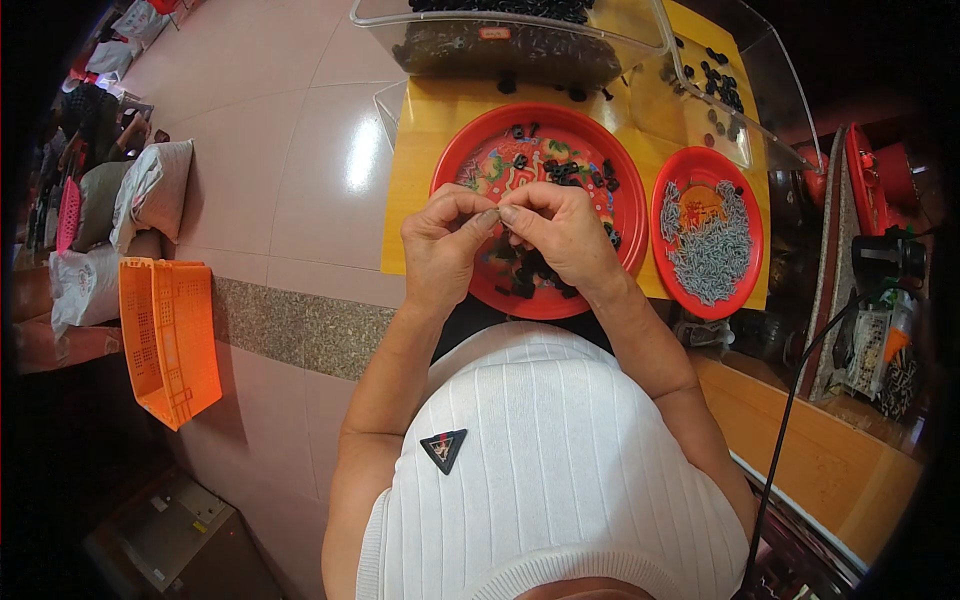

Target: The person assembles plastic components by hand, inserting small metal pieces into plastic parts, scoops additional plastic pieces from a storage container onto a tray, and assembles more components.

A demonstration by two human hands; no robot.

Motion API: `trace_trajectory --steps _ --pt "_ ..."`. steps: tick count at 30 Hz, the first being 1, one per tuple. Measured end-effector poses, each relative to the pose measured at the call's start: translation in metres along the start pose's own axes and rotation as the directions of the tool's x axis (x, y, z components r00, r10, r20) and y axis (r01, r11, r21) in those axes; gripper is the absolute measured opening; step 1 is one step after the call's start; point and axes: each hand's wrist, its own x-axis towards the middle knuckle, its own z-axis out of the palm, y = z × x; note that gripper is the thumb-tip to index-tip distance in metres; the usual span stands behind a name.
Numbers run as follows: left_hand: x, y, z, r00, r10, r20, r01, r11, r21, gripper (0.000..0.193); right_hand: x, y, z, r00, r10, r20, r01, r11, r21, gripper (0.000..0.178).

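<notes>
My left hand (pixel 445 238) and my right hand (pixel 562 232) meet fingertip to fingertip above a round red tray (pixel 458 160) with a flowered bottom. Thumbs and forefingers of both are pinched together; whatever lies between them is too small to make out. Small black plastic parts (pixel 530 272) lie in the tray under my hands, with more of them toward its far and right sides. To the right, an oval red tray (pixel 664 262) holds a heap of silvery screws (pixel 712 258).
Both trays rest on a yellow tabletop (pixel 405 190). Behind stands a clear plastic bin (pixel 640 40) of black parts, and a second clear bin (pixel 770 90) is at the far right. An orange crate (pixel 185 345) and white sacks (pixel 160 190) are on the floor left. A black cable (pixel 790 420) hangs at right.
</notes>
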Motion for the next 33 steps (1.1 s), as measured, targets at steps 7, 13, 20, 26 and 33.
trace_trajectory --steps 7,13,20,26,33 --pt "-0.004 0.001 0.004 0.971 -0.24 -0.023 0.233 0.958 -0.167 0.002 -0.001 0.006 0.003 0.945 -0.307 -0.114 0.258 0.913 -0.317 0.008" --pt "-0.005 0.0 -0.001 0.959 -0.271 0.083 0.28 0.864 -0.418 0.004 0.002 0.016 -0.004 0.93 -0.35 -0.112 0.275 0.864 -0.421 0.009" --pt "-0.011 0.002 0.008 0.974 -0.215 0.073 0.224 0.862 -0.454 0.009 -0.018 -0.001 -0.007 0.996 0.026 -0.085 -0.013 0.987 0.158 0.011" --pt "-0.017 -0.001 0.01 0.969 -0.214 0.12 0.245 0.838 -0.488 0.008 -0.034 -0.01 0.001 0.993 0.016 -0.12 0.01 0.977 0.213 0.008" --pt "-0.023 0.005 0.017 0.965 -0.216 0.146 0.259 0.854 -0.451 0.007 -0.039 -0.013 0.003 0.991 0.03 -0.131 -0.01 0.988 0.153 0.008"
